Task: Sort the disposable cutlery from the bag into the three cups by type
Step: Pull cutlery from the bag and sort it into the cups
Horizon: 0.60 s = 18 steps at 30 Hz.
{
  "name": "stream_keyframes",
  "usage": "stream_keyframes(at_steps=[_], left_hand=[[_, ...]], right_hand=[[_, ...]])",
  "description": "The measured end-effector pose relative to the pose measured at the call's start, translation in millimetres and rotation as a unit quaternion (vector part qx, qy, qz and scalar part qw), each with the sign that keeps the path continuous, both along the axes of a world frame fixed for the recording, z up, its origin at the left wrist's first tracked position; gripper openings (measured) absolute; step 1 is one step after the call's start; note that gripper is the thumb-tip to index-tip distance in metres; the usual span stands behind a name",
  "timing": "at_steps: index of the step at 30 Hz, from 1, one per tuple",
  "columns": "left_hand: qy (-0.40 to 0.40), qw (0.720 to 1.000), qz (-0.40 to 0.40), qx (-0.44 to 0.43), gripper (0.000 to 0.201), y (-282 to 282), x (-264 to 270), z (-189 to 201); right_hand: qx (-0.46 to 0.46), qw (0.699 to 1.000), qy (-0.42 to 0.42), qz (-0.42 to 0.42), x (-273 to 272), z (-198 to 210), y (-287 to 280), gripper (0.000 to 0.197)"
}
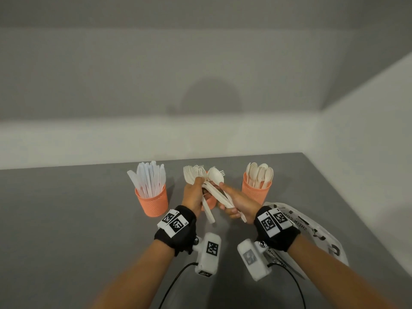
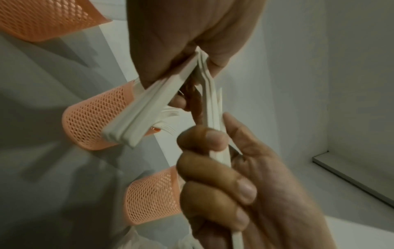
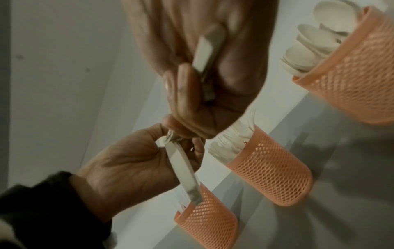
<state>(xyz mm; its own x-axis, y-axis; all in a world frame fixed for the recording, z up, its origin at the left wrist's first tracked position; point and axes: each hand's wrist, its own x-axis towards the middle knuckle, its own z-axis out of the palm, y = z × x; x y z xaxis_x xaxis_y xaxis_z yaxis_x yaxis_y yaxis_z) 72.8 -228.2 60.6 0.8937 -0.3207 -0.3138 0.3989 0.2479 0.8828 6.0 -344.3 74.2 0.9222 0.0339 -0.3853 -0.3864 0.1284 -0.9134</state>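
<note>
Three orange mesh cups stand in a row on the grey table. The left cup holds white knives, and the right cup holds spoons. Most of the middle cup is hidden behind my hands; it shows forks in the right wrist view. My left hand grips a fan of forks above it. My right hand grips a second bundle topped by a spoon. The two bundles cross between the hands. The handles show close up in the left wrist view.
A white plastic bag with dark print lies on the table under my right forearm. Pale walls close the table at the back and right. Bare grey table surface stretches to the left of the cups.
</note>
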Motion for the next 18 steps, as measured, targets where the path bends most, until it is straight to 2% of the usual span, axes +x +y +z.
stream_keyframes(at_steps=[2, 4, 6, 8, 10, 12, 14, 18], left_hand=[[0.047, 0.998, 0.024, -0.045, 0.031, 3.0, 4.6, -4.2], [0.092, 0.991, 0.044, -0.085, 0.024, 7.6, 10.1, -5.6], [0.104, 0.988, 0.059, -0.096, 0.017, 11.2, 14.7, -6.1], [0.088, 0.991, 0.059, -0.078, 0.022, 13.0, 16.9, -6.7], [0.054, 0.996, 0.048, -0.046, 0.026, 12.6, 16.8, -5.9], [-0.015, 0.999, 0.042, 0.005, 0.029, 8.9, 18.0, -0.9], [-0.090, 0.993, 0.046, 0.059, 0.036, 2.2, 20.1, 11.0], [-0.193, 0.973, 0.085, 0.090, 0.040, -17.0, 31.7, 33.5]], right_hand=[[-0.050, 0.999, -0.004, -0.017, -2.5, -1.7, -5.9, 0.035], [-0.098, 0.995, 0.001, -0.032, -5.8, -3.5, -12.1, 0.034], [-0.146, 0.987, 0.008, -0.067, -9.5, -5.5, -19.6, 0.031], [-0.149, 0.982, 0.008, -0.117, -11.0, -6.7, -28.8, 0.028], [-0.094, 0.980, 0.003, -0.173, -8.0, -4.2, -39.4, 0.026], [-0.036, 0.971, -0.032, -0.233, -2.6, 2.9, -52.5, 0.020], [-0.039, 0.956, -0.097, -0.273, 2.2, 16.1, -66.2, 0.012], [-0.045, 0.933, -0.163, -0.317, 2.8, 39.4, -87.5, 0.030]])
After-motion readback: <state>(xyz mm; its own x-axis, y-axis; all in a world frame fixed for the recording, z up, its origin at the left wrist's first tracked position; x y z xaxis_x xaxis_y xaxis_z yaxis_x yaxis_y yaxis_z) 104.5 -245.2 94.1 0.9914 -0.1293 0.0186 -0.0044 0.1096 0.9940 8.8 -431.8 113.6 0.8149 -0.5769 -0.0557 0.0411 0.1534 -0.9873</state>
